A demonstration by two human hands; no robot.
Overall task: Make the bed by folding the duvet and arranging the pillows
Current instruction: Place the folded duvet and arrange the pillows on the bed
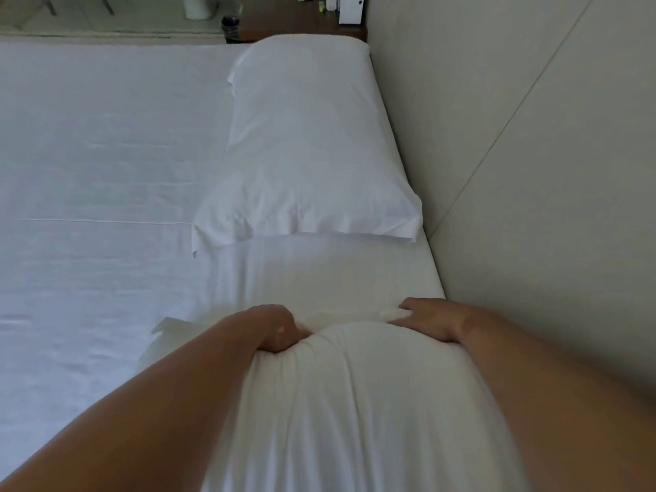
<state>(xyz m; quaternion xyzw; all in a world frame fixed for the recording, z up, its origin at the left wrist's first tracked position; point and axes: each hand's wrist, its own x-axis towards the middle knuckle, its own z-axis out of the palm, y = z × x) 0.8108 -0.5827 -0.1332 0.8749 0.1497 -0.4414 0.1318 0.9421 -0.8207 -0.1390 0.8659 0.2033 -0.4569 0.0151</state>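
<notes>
A white pillow [312, 143] lies along the padded headboard at the far right of the bed. A second white pillow [355, 403] lies nearer to me, between my arms. My left hand [280, 328] grips the far left end of this near pillow, its fingers dug into the fabric. My right hand [436, 319] rests on the pillow's far right end with its fingers fairly straight, pressing down. The white sheet [106, 207] covers the mattress to the left. No duvet shows in view.
The beige padded headboard [532, 154] runs along the right side. A dark wooden bedside table [284, 19] with small items and a white box [351, 8] stands past the far pillow. A pale floor shows beyond the bed's far edge.
</notes>
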